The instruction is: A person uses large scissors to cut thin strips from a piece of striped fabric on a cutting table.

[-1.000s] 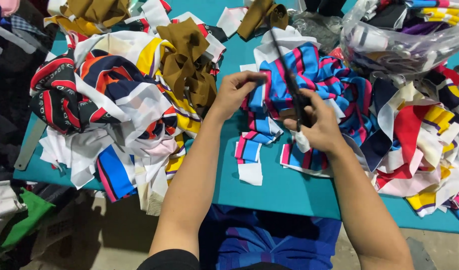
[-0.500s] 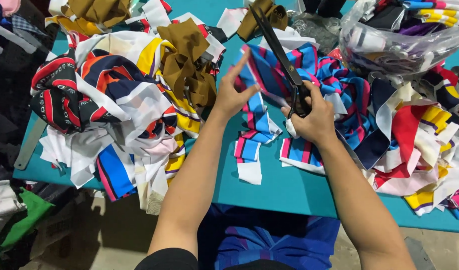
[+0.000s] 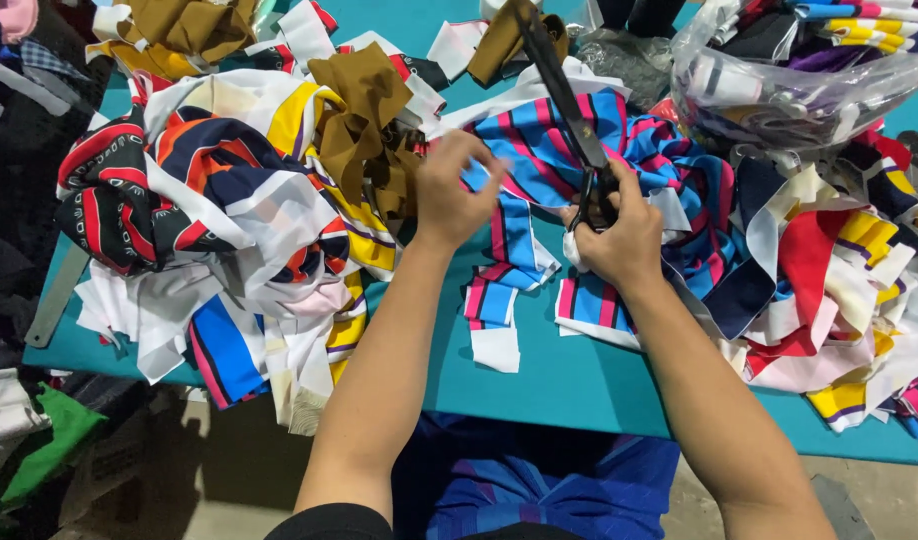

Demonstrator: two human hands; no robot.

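My right hand [image 3: 619, 235] grips the handles of long black scissors [image 3: 562, 95], whose blades point up and away over the table. My left hand [image 3: 456, 190] pinches a strip of blue, pink and white striped fabric [image 3: 509, 235] just left of the scissors. More of the same striped cloth [image 3: 639, 140] lies bunched behind and to the right of both hands. Cut striped pieces [image 3: 591, 305] rest flat on the teal table [image 3: 599, 385] below my hands.
A large heap of mixed scraps [image 3: 219, 210] in white, navy, red and yellow fills the left side, with brown fabric [image 3: 364, 115] on top. A clear plastic bag [image 3: 799, 70] of cloth sits at the back right. Red, yellow and white scraps [image 3: 839, 290] lie to the right.
The scissors have lifted from lying across the striped cloth to pointing up and away. My left hand has closed on the striped strip and moved slightly left.
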